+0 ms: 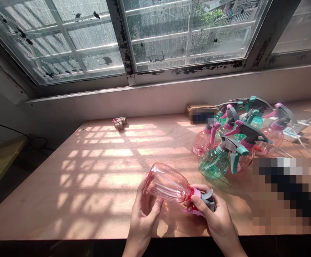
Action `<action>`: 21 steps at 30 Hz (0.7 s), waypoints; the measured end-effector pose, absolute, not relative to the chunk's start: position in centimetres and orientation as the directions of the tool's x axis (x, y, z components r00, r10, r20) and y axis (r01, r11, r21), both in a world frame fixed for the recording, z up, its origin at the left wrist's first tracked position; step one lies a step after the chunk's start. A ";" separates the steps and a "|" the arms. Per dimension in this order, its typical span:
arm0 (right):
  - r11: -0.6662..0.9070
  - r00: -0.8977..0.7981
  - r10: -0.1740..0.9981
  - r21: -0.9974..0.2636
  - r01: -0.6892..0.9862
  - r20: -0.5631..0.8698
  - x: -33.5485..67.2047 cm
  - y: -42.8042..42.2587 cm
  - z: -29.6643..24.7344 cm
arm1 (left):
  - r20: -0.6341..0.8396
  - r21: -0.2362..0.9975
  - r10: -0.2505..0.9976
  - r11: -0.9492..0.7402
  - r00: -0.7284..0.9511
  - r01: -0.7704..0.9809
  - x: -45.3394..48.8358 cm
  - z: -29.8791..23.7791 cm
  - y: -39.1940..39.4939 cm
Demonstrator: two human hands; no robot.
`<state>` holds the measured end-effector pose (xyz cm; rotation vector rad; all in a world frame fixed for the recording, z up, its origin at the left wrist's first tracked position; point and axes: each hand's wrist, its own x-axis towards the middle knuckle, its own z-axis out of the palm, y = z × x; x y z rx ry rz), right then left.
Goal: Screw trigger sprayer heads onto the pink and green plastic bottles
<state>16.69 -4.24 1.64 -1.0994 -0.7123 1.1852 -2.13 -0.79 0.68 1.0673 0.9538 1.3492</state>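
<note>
A clear pink spray bottle (168, 182) lies tilted nearly on its side between my hands, above the front part of the table. Its base points left, and its pink and grey spray head points right. My left hand (146, 207) is closed around the base end, thumb on the lower side. At the neck, my right hand (211, 210) grips the pink collar and spray head, with the thumb over the collar. The pink trigger shows below the right fingers. No liquid can be seen inside the bottle.
Several pink and green spray bottles (214, 164) stand grouped at the right. Behind them are a cardboard box (201, 110) and a white power strip (291, 135) with cables. Small block-like objects (119, 123) sit at the back left of the wooden table (102, 185), below a window.
</note>
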 end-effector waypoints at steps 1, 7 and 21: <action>-0.001 0.265 0.959 -0.934 -0.356 -0.102 16.7 -4.2 1.6 | 0.070 0.961 0.997 -0.061 0.023 -0.269 -2.1 0.6 -0.8; -0.007 0.261 0.960 -0.938 -0.346 -0.104 16.8 -4.2 1.6 | 0.066 0.964 0.998 -0.061 0.012 -0.257 -2.3 0.5 -0.7; -0.006 0.267 0.958 -0.934 -0.357 -0.108 16.7 -4.2 1.6 | 0.076 0.964 0.997 -0.070 0.013 -0.256 -2.2 0.5 -0.7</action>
